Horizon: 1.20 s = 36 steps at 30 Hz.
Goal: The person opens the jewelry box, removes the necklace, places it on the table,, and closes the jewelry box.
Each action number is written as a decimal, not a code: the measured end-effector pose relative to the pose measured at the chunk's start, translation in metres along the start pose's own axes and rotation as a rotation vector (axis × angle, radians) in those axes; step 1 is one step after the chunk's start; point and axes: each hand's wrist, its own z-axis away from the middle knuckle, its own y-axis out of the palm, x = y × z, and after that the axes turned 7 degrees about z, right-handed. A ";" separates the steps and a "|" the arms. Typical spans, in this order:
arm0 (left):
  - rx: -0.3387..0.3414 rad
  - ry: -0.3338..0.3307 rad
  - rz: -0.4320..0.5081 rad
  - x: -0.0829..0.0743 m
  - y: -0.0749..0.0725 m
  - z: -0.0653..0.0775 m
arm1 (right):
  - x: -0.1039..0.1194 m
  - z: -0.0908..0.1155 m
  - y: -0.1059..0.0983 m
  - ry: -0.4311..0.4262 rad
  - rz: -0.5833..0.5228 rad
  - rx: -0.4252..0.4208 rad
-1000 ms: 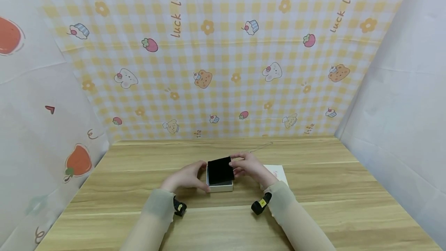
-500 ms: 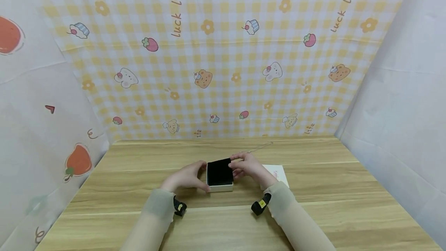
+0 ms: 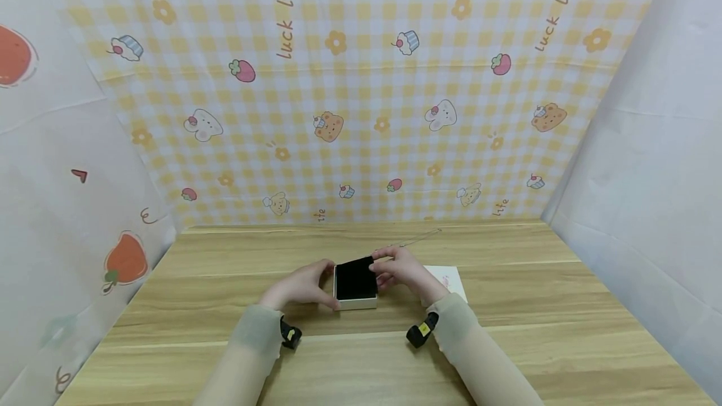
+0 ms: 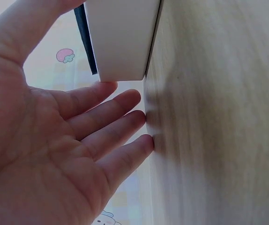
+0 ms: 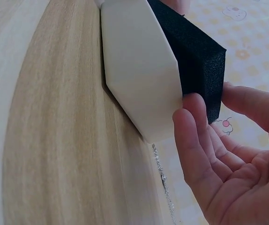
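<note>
A small white box [image 3: 356, 304] sits on the table, with a black foam pad [image 3: 356, 279] partly inside it. The pad tilts, its right edge raised above the rim, as the right wrist view shows. My left hand [image 3: 301, 285] holds the box by its left side, thumb at the front corner and index fingertip at the back corner; its other fingers spread beside it. On the opposite side my right hand [image 3: 403, 271] pinches the raised edge of the foam pad [image 5: 213, 84] between thumb and fingers. Some of its fingertips touch the box wall [image 5: 144, 75].
A white box lid [image 3: 449, 277] with pink lettering lies right of the box, partly behind my right wrist. A thin silvery chain [image 3: 423, 237] stretches across the table behind my right hand. A patterned cloth [image 3: 361, 111] hangs along the table's back edge.
The foam pad has sunk lower into the box at its front and left, covering the grey gap seen earlier. Both hands have stayed almost in place.
</note>
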 end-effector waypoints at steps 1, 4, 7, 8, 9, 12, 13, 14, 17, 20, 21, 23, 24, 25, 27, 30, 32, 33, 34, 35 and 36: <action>0.001 -0.001 0.001 0.000 0.000 0.000 | 0.000 0.000 0.000 -0.001 0.002 0.000; -0.001 -0.004 0.002 0.000 0.000 0.000 | 0.000 0.000 0.000 0.000 0.005 -0.002; -0.004 -0.011 0.006 0.000 0.001 -0.001 | 0.001 0.001 0.001 0.007 0.008 -0.006; -0.005 -0.012 0.009 0.000 0.001 -0.001 | 0.001 0.001 0.001 0.008 0.013 -0.008; -0.005 -0.014 0.011 0.000 0.001 -0.001 | 0.002 0.001 0.001 0.011 0.014 -0.010; -0.001 -0.013 0.010 0.001 0.001 -0.001 | 0.002 0.001 0.001 0.012 0.024 -0.013; -0.001 -0.010 0.007 0.001 0.001 -0.001 | 0.002 0.001 0.001 0.010 0.027 -0.013; -0.001 -0.008 0.005 0.001 0.001 -0.001 | 0.002 0.001 0.001 0.005 0.034 -0.015; 0.000 -0.002 -0.005 0.001 0.001 -0.002 | 0.003 0.002 0.002 0.004 0.053 -0.025; 0.000 0.000 -0.009 0.001 0.001 -0.002 | 0.004 0.002 0.003 -0.003 0.076 -0.035; -0.001 0.000 -0.009 0.001 0.001 -0.002 | 0.004 0.003 0.003 -0.002 0.080 -0.037; -0.004 -0.001 -0.011 0.001 0.001 -0.002 | 0.005 0.003 0.003 -0.014 0.093 -0.035; -0.003 -0.003 -0.013 0.001 0.001 -0.002 | 0.005 0.004 0.003 -0.018 0.097 -0.033; -0.004 -0.005 -0.013 0.001 0.001 -0.002 | 0.005 0.004 0.003 -0.022 0.098 -0.030; -0.008 -0.006 -0.012 0.001 0.002 -0.002 | 0.005 0.005 0.003 -0.029 0.104 -0.028; -0.005 -0.005 -0.010 0.001 0.001 -0.002 | 0.005 0.005 0.003 -0.035 0.115 -0.030; -0.008 -0.003 -0.010 0.001 0.001 -0.001 | 0.004 0.004 0.003 -0.033 0.121 -0.035; -0.007 -0.006 -0.008 0.001 0.001 -0.001 | 0.004 0.004 0.004 -0.033 0.124 -0.038; -0.006 -0.009 -0.007 0.001 0.001 -0.001 | 0.004 0.003 0.004 -0.032 0.125 -0.040; -0.008 -0.013 -0.004 0.000 0.001 -0.001 | 0.003 0.003 0.004 -0.029 0.125 -0.043; -0.008 -0.017 -0.003 0.000 0.001 -0.001 | 0.003 0.002 0.004 -0.029 0.126 -0.044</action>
